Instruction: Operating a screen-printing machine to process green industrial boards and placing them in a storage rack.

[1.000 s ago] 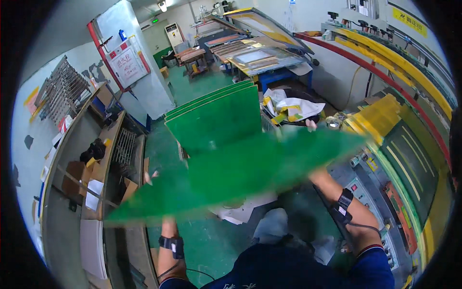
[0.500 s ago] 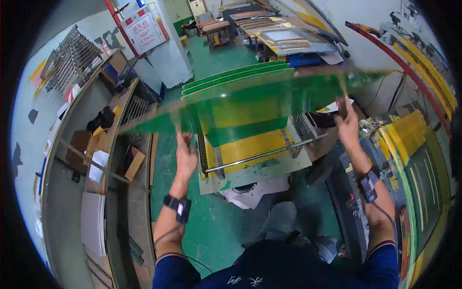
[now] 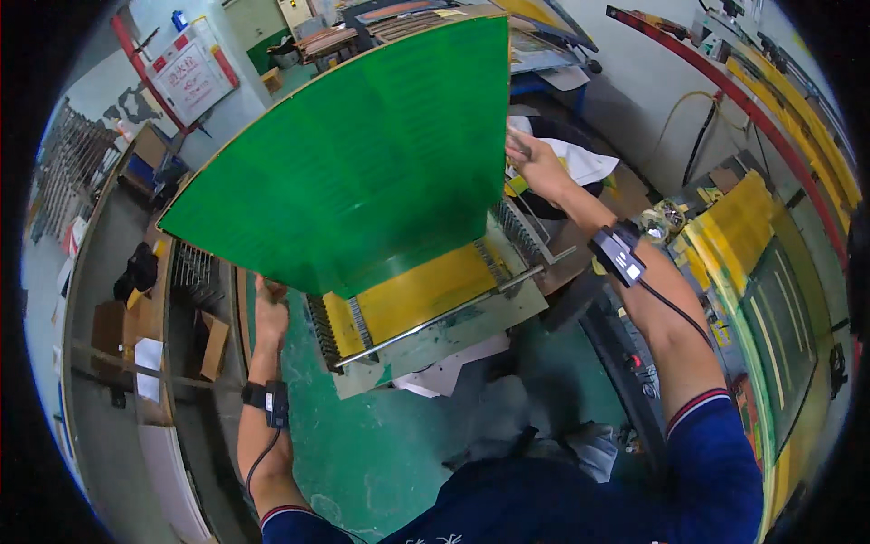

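Note:
A large green sheet (image 3: 362, 150) with thin brown edges stands upright above a slotted rack (image 3: 412, 308), its broad face toward me. My left hand (image 3: 270, 313) has its fingers closed on the sheet's lower left edge. Higher up, my right hand (image 3: 539, 168) grips the right edge, and part of its fingers is hidden behind the sheet. The rack has a yellow base, comb-like slotted sides and a metal rod (image 3: 435, 319) across its front. The sheet covers the rack's back part. Whether its lower edge sits in the slots, I cannot tell.
Shelving (image 3: 118, 381) with cardboard boxes lines the left side. At right, a yellow-framed panel (image 3: 779, 335) leans over a cluttered bench. White paper (image 3: 580, 161) lies beyond my right hand. A red rail (image 3: 725, 86) runs along the right wall, and tables stand at the back.
The green sheet has gone from a slanted, nearly edge-on position to upright, facing me. My left hand is lower and farther left. The other green sheets in the rack are now hidden behind it.

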Tool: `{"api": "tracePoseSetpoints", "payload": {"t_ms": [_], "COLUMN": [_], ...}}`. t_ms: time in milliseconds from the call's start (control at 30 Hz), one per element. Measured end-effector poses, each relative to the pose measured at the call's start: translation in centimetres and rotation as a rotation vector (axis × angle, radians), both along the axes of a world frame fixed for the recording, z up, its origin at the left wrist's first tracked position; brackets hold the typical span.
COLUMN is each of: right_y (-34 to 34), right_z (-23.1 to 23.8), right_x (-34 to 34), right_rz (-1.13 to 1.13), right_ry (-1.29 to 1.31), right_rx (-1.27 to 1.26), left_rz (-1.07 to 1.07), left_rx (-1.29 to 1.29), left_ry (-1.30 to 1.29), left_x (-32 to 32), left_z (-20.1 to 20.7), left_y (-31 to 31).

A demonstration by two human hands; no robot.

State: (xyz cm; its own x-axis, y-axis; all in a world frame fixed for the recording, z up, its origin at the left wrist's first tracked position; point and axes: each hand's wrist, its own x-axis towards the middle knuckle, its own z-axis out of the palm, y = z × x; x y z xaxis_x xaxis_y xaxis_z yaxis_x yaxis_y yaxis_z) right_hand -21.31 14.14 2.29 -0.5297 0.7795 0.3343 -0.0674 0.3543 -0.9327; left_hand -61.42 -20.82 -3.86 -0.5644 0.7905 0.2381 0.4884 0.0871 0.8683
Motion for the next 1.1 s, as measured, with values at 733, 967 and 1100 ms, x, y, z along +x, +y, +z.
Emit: {"api": "tracePoseSetpoints", "payload": {"t_ms": [733, 967, 1100], "right_y": [5.3, -2.3, -4.7], "right_z": [-1.8, 14.5, 14.4], "right_x": [0.5, -3.9, -6.8], "right_rz": [-0.508, -0.224, -0.179], "right_ry": [-0.527, -0.271, -0.519], "right_rx": [0.239, 1.002, 1.075], "left_rz": [0.144, 0.050, 0.009], "left_rx": [-0.128, 0.226, 0.023], "left_ry": [0.494, 0.812, 0.853], "left_x": [-0.1, 3.8, 1.2], "left_z": [7.7, 24.6, 24.5], "left_y": [-0.1, 4.4, 8.8]}}
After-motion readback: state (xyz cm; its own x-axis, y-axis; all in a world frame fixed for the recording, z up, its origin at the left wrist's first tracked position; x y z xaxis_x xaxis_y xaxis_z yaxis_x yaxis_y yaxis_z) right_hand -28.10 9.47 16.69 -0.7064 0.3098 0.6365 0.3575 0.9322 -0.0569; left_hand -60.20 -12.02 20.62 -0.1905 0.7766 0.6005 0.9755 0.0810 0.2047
